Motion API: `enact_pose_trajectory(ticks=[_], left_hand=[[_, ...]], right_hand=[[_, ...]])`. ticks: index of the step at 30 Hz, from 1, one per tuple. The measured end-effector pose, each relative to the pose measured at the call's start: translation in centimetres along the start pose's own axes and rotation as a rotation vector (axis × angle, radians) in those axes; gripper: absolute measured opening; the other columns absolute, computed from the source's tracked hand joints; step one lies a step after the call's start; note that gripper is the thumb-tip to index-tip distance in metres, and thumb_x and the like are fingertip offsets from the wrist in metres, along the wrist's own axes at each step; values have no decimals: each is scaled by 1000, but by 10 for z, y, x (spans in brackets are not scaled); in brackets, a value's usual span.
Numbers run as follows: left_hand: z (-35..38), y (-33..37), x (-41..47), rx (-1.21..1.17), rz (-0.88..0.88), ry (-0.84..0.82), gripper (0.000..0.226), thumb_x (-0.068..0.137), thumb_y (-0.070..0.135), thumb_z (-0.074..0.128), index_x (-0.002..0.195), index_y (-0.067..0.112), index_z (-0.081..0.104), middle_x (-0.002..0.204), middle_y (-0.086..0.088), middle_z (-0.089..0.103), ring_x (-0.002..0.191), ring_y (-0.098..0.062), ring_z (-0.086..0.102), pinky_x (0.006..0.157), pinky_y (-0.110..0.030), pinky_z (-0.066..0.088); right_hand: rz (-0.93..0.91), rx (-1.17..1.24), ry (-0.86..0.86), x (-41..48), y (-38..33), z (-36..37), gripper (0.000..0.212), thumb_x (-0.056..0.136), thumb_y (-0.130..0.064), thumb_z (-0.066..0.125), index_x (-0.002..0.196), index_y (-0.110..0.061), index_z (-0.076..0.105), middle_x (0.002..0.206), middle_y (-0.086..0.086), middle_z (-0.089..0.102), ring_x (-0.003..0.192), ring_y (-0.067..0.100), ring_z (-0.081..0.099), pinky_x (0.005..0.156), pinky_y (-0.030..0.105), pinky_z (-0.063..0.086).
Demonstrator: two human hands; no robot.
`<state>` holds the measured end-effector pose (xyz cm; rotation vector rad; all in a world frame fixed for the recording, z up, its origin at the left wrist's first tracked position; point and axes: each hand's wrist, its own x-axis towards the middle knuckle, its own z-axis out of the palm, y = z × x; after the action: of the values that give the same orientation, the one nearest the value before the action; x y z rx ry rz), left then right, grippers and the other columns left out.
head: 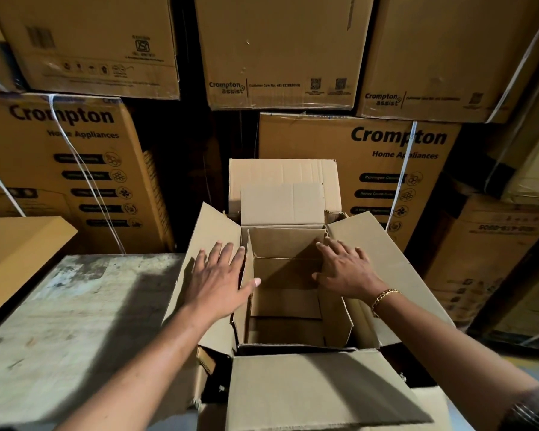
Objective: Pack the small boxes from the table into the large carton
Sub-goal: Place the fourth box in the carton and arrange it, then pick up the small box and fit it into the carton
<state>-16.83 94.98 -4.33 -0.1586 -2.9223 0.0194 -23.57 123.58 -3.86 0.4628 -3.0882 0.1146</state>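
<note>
I had my left hand (pixel 220 276) and right hand (pixel 344 269) flat on the large carton (pixel 285 306) flaps at nine and three — fingers splayed, gripping nothing — flaps could spring inward, blocking boxes

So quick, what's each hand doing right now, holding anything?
Left hand: open, fingers spread flat on the carton's left flap, holding nothing.
Right hand: open, fingers spread at the carton's right inner wall, holding nothing.

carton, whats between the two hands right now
In the head view, only the open mouth of the large carton lies between the left hand and right hand: bare cardboard inside, no small boxes visible, each hand pressing a side flap outward.
</note>
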Motion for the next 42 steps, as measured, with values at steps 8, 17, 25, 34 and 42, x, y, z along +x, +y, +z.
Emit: enact_pose_trajectory(ticks=[8,17,25,34,42], left_hand=[[-33,-4,-15,7,34,160,88,87,76,6,159,26,14,168,-5,7,154,-24,2,123,-51,4],[-71,-75,-32,57,10,272,83,93,73,10,160,24,3,168,-6,-4,154,-24,-7,124,-51,0],[-116,-207,-93,80,-60,348,82,95,71,15,160,22,8,168,-6,-1,154,-24,-5,124,-51,3],[-156,-433,-218,130,-309,360,83,92,72,19,159,22,15,168,-8,6,154,-26,2,123,-51,5],[-165,-591,-324,209,-562,368,81,94,72,20,159,23,13,167,-8,5,154,-27,4,123,-53,7]], right_hand=[[3,-15,110,-36,-9,-20,88,95,-68,35,161,-24,-5,169,5,-10,155,27,-7,124,54,3],[-63,-44,242,-35,-82,-53,87,94,-74,22,160,-26,-11,167,4,-18,154,26,-13,122,51,-5],[-158,13,361,-6,-236,-79,85,94,-72,23,161,-27,-6,168,1,-17,155,23,-13,122,52,-3],[-382,92,429,35,-481,-74,88,88,-77,22,160,-32,-4,168,-4,-15,154,17,-13,124,47,-2],[-577,92,348,82,-686,-55,87,91,-77,29,160,-34,-2,167,-5,-17,155,17,-11,123,48,-1]])
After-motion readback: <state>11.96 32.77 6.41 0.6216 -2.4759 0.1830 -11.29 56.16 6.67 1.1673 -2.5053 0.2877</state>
